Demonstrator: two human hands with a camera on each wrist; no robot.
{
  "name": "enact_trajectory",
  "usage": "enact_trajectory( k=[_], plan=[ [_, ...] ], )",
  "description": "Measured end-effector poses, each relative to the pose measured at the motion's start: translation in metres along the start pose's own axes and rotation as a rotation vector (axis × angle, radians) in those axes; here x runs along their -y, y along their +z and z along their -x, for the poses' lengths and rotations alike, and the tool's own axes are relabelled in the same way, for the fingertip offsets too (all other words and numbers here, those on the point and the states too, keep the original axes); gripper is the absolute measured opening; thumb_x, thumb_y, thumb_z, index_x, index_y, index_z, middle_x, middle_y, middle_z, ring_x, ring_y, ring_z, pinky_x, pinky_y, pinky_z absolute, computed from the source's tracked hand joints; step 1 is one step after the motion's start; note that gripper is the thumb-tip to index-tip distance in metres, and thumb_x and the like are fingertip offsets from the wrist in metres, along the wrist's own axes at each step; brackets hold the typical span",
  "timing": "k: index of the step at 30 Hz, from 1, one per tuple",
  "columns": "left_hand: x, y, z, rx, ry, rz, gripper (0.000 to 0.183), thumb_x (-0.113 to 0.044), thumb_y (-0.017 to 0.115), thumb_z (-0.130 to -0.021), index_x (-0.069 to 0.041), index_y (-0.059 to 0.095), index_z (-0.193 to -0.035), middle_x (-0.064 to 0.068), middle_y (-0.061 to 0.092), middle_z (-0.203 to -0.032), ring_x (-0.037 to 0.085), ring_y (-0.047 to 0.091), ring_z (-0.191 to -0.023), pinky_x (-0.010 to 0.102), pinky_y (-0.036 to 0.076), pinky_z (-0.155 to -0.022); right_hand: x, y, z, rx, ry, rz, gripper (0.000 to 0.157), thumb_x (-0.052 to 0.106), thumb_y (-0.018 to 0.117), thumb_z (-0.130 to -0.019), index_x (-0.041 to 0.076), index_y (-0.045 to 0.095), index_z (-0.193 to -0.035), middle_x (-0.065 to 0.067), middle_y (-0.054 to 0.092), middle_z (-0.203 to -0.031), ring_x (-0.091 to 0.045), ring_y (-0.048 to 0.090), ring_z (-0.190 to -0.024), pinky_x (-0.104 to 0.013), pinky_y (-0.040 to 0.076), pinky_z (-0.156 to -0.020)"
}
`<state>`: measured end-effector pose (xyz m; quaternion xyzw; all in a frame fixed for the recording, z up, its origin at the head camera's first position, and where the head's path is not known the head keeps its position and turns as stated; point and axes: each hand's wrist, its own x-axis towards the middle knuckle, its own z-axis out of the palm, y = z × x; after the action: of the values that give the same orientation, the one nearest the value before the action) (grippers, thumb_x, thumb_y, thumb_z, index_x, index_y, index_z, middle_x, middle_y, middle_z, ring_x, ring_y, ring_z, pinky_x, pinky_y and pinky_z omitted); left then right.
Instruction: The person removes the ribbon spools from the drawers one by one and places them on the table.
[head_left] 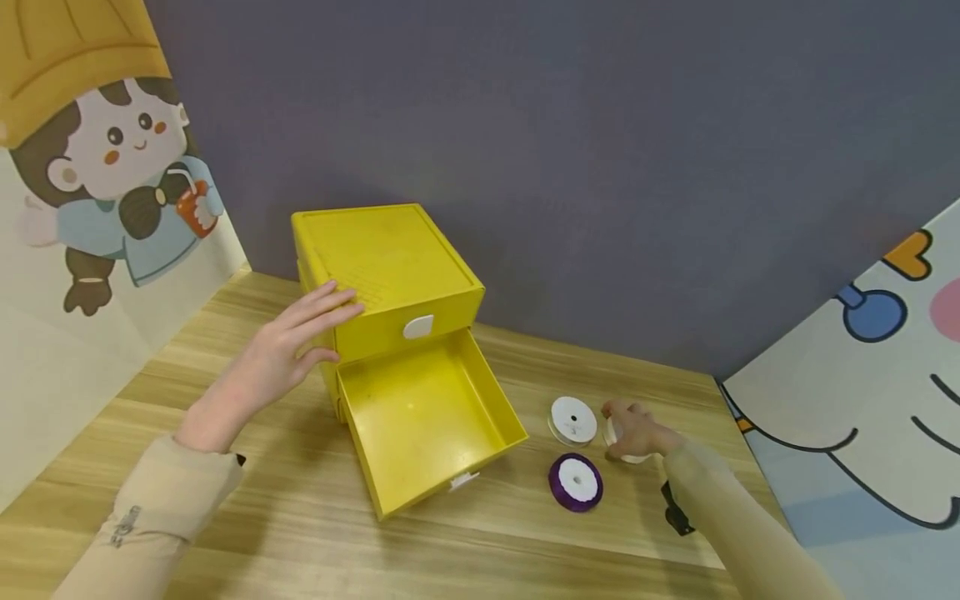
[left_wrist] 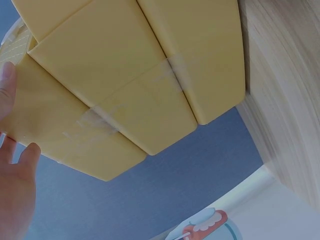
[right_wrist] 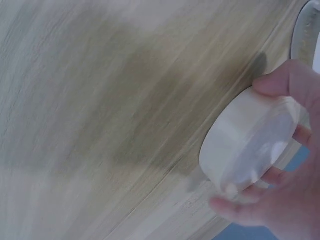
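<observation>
A yellow drawer box (head_left: 390,258) stands against the back wall, its lower drawer (head_left: 427,417) pulled out with a bare inside. My left hand (head_left: 292,342) rests at the box's top left edge, fingers extended over the top. In the left wrist view, those fingers lie by the side of the yellow box (left_wrist: 115,85). On the right, my right hand (head_left: 636,429) holds a white ribbon spool (right_wrist: 245,145), thumb on one side and fingers round the other. Beside it lie another white ribbon spool (head_left: 573,420) and a purple ribbon spool (head_left: 577,482).
All of this stands on a wood-grain table (head_left: 300,533). A dark grey panel (head_left: 600,167) rises behind it. White side panels with cartoon pictures (head_left: 127,183) stand to the left and right. The pulled-out drawer juts toward the front.
</observation>
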<state>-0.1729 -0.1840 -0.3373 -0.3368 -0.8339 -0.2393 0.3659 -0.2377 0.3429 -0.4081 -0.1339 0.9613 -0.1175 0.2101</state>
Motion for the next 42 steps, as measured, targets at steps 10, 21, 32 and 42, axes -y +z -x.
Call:
enact_trajectory(
  k=[10,21,32,42],
  plan=[
    [0.001,0.0,-0.003,-0.004,0.01,0.003,0.079,0.013,0.082,-0.055,-0.003,0.059,-0.129,0.017,0.056,-0.134,0.026,0.041,-0.139,0.001,0.024,-0.111,0.027,-0.032,0.014,-0.014,0.024,0.162,0.086,0.016,0.074,-0.072,0.001,0.026,-0.142,-0.048,0.021,-0.136,-0.07,0.017,-0.126,-0.085,0.029,-0.091],
    [0.003,-0.001,-0.003,-0.022,0.021,0.009,0.079,0.013,0.083,-0.053,-0.002,0.059,-0.128,0.017,0.057,-0.133,0.025,0.04,-0.139,0.002,0.025,-0.111,0.078,-0.061,0.045,-0.171,-0.035,0.143,0.093,0.017,0.079,-0.074,0.01,0.021,-0.146,-0.038,0.009,-0.147,-0.064,0.008,-0.133,-0.089,0.006,-0.092],
    [0.002,-0.002,-0.002,-0.016,0.011,0.009,0.078,0.014,0.082,-0.054,-0.002,0.059,-0.127,0.018,0.056,-0.134,0.023,0.038,-0.141,0.001,0.024,-0.11,0.144,-0.054,0.067,-0.271,-0.09,0.189,0.094,0.017,0.08,-0.074,0.015,0.024,-0.149,-0.031,0.016,-0.151,-0.055,0.017,-0.137,-0.083,0.005,-0.102],
    [0.001,0.0,0.0,-0.009,0.0,0.01,0.079,0.013,0.082,-0.054,-0.003,0.059,-0.128,0.017,0.056,-0.134,0.023,0.038,-0.141,0.0,0.022,-0.11,0.194,-0.037,0.09,-0.347,-0.247,0.217,0.089,0.013,0.083,-0.072,0.018,0.034,-0.146,-0.026,0.024,-0.151,-0.048,0.025,-0.138,-0.079,0.018,-0.102]
  ],
)
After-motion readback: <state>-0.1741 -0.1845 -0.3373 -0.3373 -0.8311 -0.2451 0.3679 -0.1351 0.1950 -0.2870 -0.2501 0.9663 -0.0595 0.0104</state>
